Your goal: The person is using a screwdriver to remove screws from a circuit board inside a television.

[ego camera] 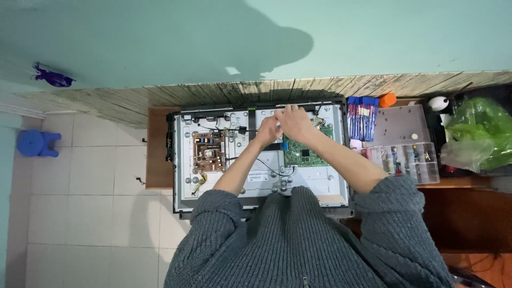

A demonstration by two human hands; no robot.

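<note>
We look down on a pale green wall (373, 32) crossed by a broad dark shadow, with a band of worn, stained wood planking (405, 84) at its foot. Below it a brown wooden table (158, 160) stands on a floor of off-white tiles (80, 213). At the left we see a small blue plastic stool (36, 143) on the tiles and a purple toy-like thing (52, 78) against the wall.

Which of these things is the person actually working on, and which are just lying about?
In use:
- opened flat-screen panel, back facing up
- green circuit board beside the hands
- left hand and right hand, close together near the panel's top edge

Lying about:
- brown circuit board
- clear parts organiser
- green plastic bag
- blue stool
</note>
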